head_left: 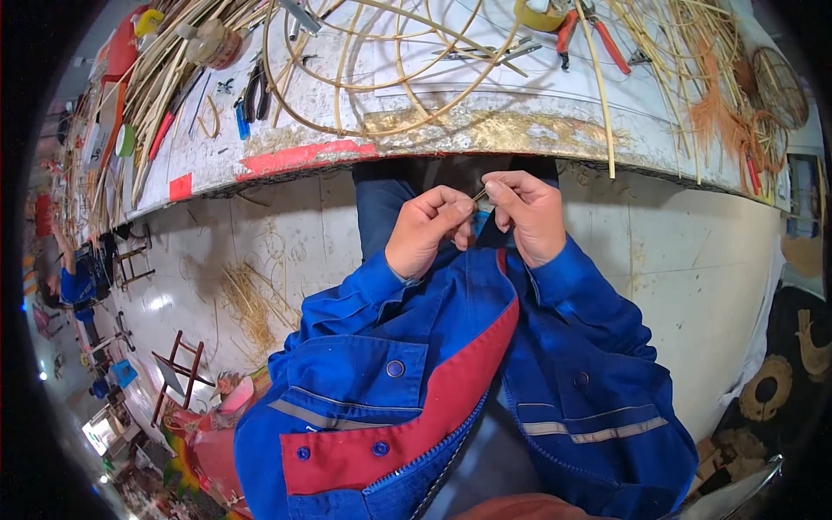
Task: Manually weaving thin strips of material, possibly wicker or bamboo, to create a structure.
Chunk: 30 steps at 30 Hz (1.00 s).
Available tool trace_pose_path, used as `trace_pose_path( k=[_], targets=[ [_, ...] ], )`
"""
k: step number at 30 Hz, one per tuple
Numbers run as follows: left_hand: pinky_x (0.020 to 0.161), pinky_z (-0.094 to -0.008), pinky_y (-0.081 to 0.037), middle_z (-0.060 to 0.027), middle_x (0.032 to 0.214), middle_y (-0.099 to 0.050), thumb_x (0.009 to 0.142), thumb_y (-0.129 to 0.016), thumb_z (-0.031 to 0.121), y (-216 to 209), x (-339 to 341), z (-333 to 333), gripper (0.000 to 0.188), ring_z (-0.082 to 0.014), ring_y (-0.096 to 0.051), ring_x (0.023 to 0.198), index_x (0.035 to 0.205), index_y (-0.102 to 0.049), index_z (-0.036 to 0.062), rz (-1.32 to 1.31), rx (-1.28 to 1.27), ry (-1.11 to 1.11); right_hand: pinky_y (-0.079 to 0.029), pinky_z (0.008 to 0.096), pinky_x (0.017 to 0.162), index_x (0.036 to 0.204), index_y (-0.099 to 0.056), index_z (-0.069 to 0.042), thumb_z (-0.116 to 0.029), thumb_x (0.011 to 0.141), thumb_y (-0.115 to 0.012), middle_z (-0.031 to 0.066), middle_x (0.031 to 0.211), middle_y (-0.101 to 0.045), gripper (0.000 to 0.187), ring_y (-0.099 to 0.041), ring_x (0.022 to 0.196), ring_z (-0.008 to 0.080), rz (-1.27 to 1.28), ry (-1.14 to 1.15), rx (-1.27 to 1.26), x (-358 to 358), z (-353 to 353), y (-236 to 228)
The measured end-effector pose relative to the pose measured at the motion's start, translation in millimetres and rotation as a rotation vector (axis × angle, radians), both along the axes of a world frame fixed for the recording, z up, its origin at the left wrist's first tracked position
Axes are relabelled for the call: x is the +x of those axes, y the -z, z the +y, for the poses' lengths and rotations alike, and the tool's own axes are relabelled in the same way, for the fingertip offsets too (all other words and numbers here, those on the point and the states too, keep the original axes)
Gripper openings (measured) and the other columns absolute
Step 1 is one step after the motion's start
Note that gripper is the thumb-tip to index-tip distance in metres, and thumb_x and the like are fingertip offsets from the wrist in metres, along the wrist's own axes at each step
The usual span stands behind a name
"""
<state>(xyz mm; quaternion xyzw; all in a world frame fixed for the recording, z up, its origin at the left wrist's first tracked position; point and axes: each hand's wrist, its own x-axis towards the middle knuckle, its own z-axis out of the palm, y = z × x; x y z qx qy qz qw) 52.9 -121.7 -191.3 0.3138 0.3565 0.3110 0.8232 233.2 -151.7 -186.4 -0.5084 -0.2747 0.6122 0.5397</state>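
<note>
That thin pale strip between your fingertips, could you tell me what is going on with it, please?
A person in a blue work jacket holds a short thin pale cane strip pinched between both hands, the left hand and the right hand, just below the edge of a worn white workbench. On the bench lie pale cane hoops and red-handled pliers.

Thin pale cane sliver (479, 196) pinched between bare left hand (426, 227) and right hand (529, 212), matt blue cloth jacket (451, 373) with red facing, worn white-painted table edge (485, 130) flaking and rough, smooth bent rattan hoops (373, 78), red plastic-handled pliers (589, 35), glossy pale floor tiles (693, 260)
</note>
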Motion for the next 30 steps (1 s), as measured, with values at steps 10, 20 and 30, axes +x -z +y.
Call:
trace_pose_path(
  k=[10,20,30],
  targets=[
    [0.059,-0.0253,-0.05,-0.0034,0.075,-0.06,0.096,-0.061,0.016,1,1,9,0.014,-0.0105,-0.058,0.062,0.095,-0.061,0.0019,-0.004,0.02,0.03,-0.038,0.0193,0.05,0.101,-0.07,0.0,-0.015,0.089,-0.071,0.0012,0.076,-0.063,0.019,-0.051,0.056,0.0055,0.019,0.003,-0.035,2,6,-3],
    [0.064,-0.0261,-0.052,-0.0112,0.097,-0.067,0.094,-0.06,0.008,-13,2,12,0.03,-0.014,-0.063,0.07,0.122,-0.055,-0.0018,0.217,0.309,-0.035,-0.051,0.0255,0.063,0.09,-0.068,0.002,-0.011,0.09,-0.068,0.0047,0.079,-0.069,0.013,-0.061,0.071,0.0069,-0.225,-0.028,0.219,-10,-2,-9],
    [0.063,-0.0265,-0.052,-0.0094,0.097,-0.068,0.094,-0.062,0.011,-32,33,30,0.035,-0.0138,-0.064,0.07,0.125,-0.054,-0.0021,0.161,0.355,0.257,-0.053,0.0249,0.063,0.093,-0.067,0.003,-0.011,0.092,-0.067,0.0076,0.08,-0.071,0.014,-0.065,0.072,0.0086,-0.296,0.062,0.286,20,-4,-24]
  ],
)
